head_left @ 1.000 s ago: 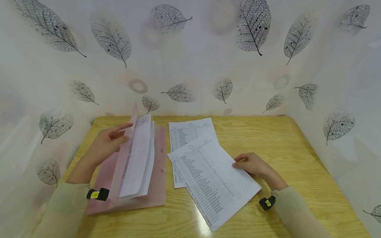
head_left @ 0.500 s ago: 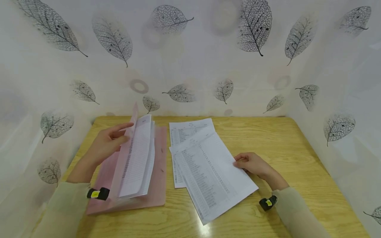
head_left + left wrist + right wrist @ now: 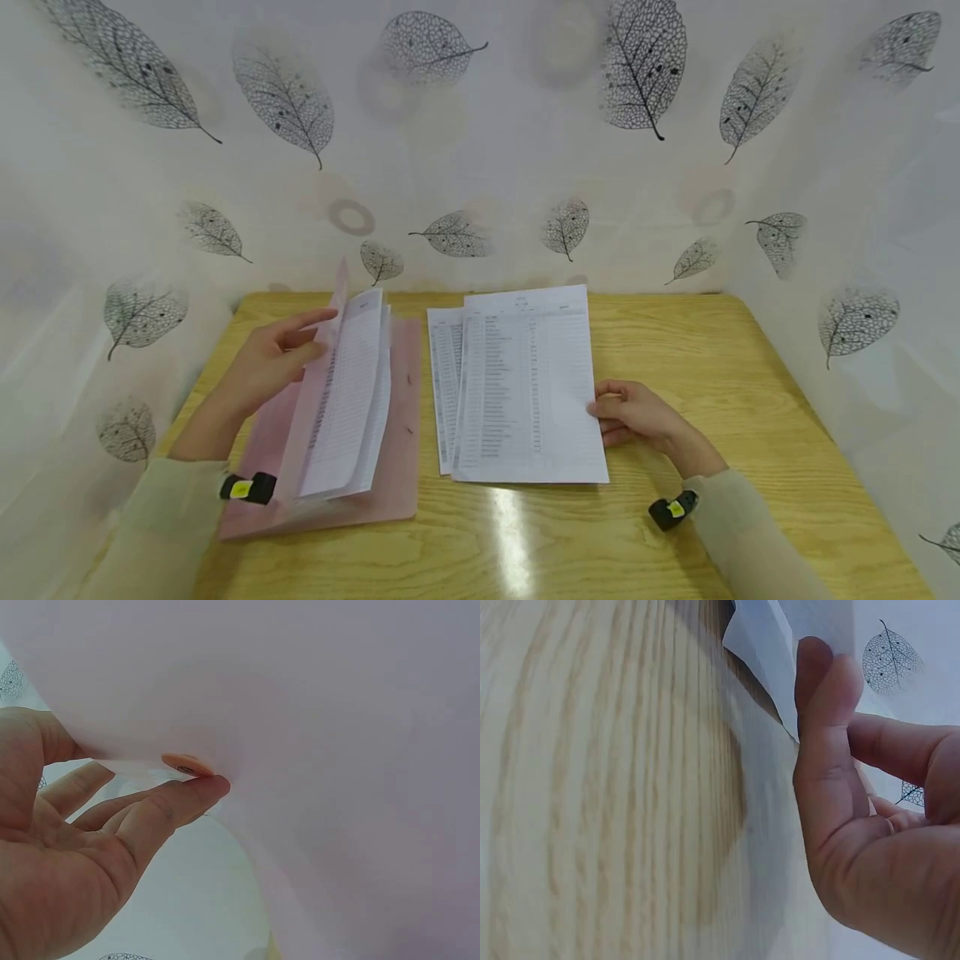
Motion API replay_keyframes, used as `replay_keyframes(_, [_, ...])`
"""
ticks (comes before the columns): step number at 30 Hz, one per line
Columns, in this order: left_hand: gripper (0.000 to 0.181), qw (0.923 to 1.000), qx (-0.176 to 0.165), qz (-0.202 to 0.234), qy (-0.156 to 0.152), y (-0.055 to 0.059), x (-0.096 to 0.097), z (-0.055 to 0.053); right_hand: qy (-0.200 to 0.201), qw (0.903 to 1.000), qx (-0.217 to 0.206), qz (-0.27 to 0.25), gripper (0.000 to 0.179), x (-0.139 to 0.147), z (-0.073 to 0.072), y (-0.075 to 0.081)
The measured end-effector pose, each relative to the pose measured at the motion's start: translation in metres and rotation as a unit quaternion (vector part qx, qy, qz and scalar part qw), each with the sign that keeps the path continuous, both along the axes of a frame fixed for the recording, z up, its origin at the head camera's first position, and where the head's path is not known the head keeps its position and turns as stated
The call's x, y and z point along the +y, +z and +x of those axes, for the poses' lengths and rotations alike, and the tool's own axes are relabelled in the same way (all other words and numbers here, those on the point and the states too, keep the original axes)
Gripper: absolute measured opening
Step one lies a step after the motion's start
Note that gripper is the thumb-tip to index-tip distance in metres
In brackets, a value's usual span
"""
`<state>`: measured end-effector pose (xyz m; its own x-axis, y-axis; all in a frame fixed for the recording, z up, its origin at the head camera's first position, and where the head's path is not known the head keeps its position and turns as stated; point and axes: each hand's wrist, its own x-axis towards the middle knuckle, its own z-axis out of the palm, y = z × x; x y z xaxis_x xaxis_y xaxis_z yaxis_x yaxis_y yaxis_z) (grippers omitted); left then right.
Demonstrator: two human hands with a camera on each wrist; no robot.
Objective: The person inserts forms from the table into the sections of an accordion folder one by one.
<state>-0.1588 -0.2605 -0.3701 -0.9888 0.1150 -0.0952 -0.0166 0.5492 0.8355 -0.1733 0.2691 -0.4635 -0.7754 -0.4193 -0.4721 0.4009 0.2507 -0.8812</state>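
Note:
A pink folder (image 3: 401, 492) lies at the left of the table, opened partway, with printed sheets (image 3: 348, 400) standing inside. My left hand (image 3: 270, 367) holds its raised cover by the edge, between thumb and fingers. The left wrist view shows a small round orange piece (image 3: 186, 764) on that pink cover, by a fingertip. Beside the folder, a printed sheet (image 3: 525, 392) is tilted up slightly, and my right hand (image 3: 645, 423) pinches its right edge. In the right wrist view, thumb and finger meet at the paper's edge (image 3: 761, 656). Another printed sheet (image 3: 444, 400) lies partly covered beneath it.
The wood-grain table (image 3: 720, 358) reaches to both sides and toward the front. A white curtain (image 3: 480, 133) with leaf prints hangs behind and at the sides. Each wrist carries a small black camera (image 3: 251, 489).
My right hand has turned the pinched sheet from slanted to nearly straight, and it now overlaps more of the sheet below. The left hand and folder have stayed put.

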Motion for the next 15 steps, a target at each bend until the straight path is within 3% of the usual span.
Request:
replay_keyframes(9, [0.054, 1.0, 0.005, 0.0, 0.004, 0.002, 0.001, 0.001, 0.005, 0.9995, 0.003, -0.03, 0.04, -0.007, -0.004, 0.0])
replay_keyframes(15, [0.054, 1.0, 0.004, 0.0, 0.004, 0.004, 0.003, 0.002, 0.008, 0.9992, 0.01, -0.038, 0.034, -0.015, -0.006, 0.001])
